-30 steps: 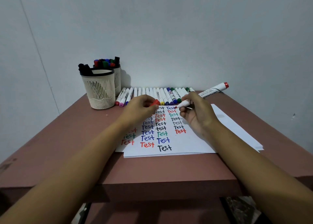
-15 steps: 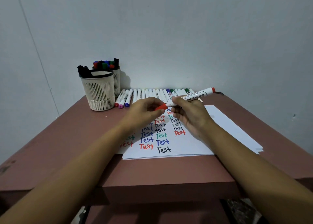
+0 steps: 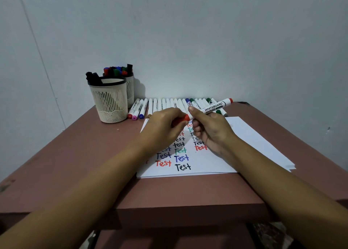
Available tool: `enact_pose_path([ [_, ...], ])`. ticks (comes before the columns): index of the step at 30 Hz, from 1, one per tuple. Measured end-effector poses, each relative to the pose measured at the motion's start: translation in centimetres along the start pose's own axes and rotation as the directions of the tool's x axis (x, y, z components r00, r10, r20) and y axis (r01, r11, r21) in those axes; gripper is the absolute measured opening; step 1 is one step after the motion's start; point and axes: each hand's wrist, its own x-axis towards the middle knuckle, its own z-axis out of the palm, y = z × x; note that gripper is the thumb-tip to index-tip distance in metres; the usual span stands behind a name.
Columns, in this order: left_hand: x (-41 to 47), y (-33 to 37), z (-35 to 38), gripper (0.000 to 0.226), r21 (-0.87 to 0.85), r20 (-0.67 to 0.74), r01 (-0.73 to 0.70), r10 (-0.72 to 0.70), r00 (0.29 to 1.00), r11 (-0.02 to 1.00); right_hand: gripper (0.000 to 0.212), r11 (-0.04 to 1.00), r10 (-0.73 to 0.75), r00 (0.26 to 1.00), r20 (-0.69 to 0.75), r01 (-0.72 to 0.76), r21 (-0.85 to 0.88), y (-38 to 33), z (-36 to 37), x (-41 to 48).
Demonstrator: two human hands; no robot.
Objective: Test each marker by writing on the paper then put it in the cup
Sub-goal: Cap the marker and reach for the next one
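- At the middle of the head view, above the paper (image 3: 244, 134), the right hand (image 3: 211, 131) is clenched around the white barrel of a red marker (image 3: 216, 106), which slants up toward two o'clock.
- The left hand (image 3: 164, 125) pinches the red cap (image 3: 182, 118) at the marker's writing end. Cap and barrel meet in line, so the hands work against each other. A red "Test" lies just below the right hand, so capping after the test seems the likelier step.
- At twelve o'clock from the paper, the row of markers (image 3: 165, 104) lies side by side along the far edge of the surface (image 3: 84, 154), probably so each can be taken in turn.
- At ten o'clock stands the front cup (image 3: 111, 102), cream and slotted, with black-capped markers leaning at its left rim. The rear cup (image 3: 130, 90) just behind it is packed with mixed colours. The front one shows room, so it looks like this marker's place.
- Legible writing: "WHITEBOARD MARKER" on the held barrel, and "Test" repeated in columns on the paper in black, red, blue and green. Labels on the lying markers are too small to read.
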Motion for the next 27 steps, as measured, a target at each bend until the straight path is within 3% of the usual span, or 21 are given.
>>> enact_pose_path([
  [4, 0.0, 0.1, -0.1, 0.021, -0.009, 0.030, 0.040, -0.040, 0.999, 0.999, 0.026, 0.999, 0.026, 1.000, 0.010, -0.026, -0.037, -0.1, -0.2, 0.1],
  [7, 0.4, 0.0, -0.2, 0.014, -0.140, 0.064, 0.233, -0.226, 0.972, 0.962, 0.027, 0.999, 0.038, 0.999, 0.011, -0.038, -0.012, -0.3, -0.1, 0.2],
  [10, 0.9, 0.1, -0.4, 0.012, -0.374, 0.093, 0.403, -0.398, 0.913, 0.836, 0.027, 0.999, 0.033, 0.999, 0.022, -0.033, 0.024, -0.5, 0.1, 0.2],
  [13, 1.1, 0.2, -1.1, 0.008, -0.532, 0.065, 0.445, -0.490, 0.870, 0.720, 0.029, 0.998, 0.034, 0.999, 0.005, -0.035, 0.058, -0.7, -0.3, 0.4],
  [15, 1.3, -0.1, -1.7, 0.008, -0.608, 0.023, 0.452, -0.555, 0.831, 0.652, 0.028, 0.999, -0.013, 0.998, -0.054, 0.010, -0.048, -0.6, -0.6, 0.6],
  [16, 1.4, -0.2, -2.0, 0.008, -0.652, 0.002, 0.446, -0.587, 0.810, 0.614, 0.026, 0.978, -0.088, 0.993, -0.085, 0.070, -0.198, -0.4, -0.8, 0.7],
  [17, 1.5, -0.4, -2.2, 0.007, -0.690, -0.018, 0.437, -0.617, 0.786, 0.576, 0.025, 0.905, -0.196, 0.977, -0.090, 0.144, -0.401, 0.0, -0.9, 0.7],
  [19, 1.6, -0.7, -2.7, 0.006, -0.726, -0.064, 0.420, -0.662, 0.747, 0.545, 0.021, 0.612, -0.359, 0.933, 0.009, 0.243, -0.753, 1.0, -1.4, 0.8],
  [20, 1.6, -0.9, -2.9, 0.006, -0.719, -0.091, 0.420, -0.674, 0.733, 0.554, 0.027, 0.464, -0.359, 0.931, 0.067, 0.240, -0.853, 1.6, -1.6, 0.8],
  [23, 1.8, -1.5, -3.8, 0.007, -0.595, -0.199, 0.431, -0.644, 0.739, 0.679, 0.040, 0.216, -0.198, 0.966, 0.168, 0.210, -0.954, 2.4, -1.9, 1.1],
  [27, 3.8, -2.4, -6.7, 0.021, -0.272, -0.360, 0.458, -0.530, 0.767, 0.847, 0.047, 0.089, -0.116, 0.976, 0.184, 0.195, -0.977, 2.2, -1.6, 0.8],
])
